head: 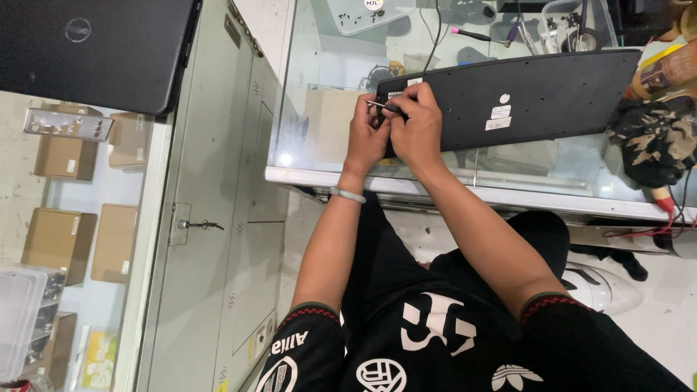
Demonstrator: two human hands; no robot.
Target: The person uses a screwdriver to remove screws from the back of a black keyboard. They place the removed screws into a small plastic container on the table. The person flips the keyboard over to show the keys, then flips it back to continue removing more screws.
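Both hands meet at the near-left corner of an upturned black keyboard [508, 101] on the glass counter [465, 190]. The right hand [415, 125] is closed around a thin screwdriver [379, 107], tip at that corner; the left hand [365, 138] pinches beside it, steadying. Seemingly a corner screw is being worked, so the tip needs to stay seated and upright.

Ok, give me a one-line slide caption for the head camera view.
Both hands, left hand and right hand, work a thin metal tool at the corner of an upturned black keyboard on a glass counter.

Both forearms outstretched, left hand [365, 138] and right hand [416, 125] pressed together, fingers curled in tight grip.
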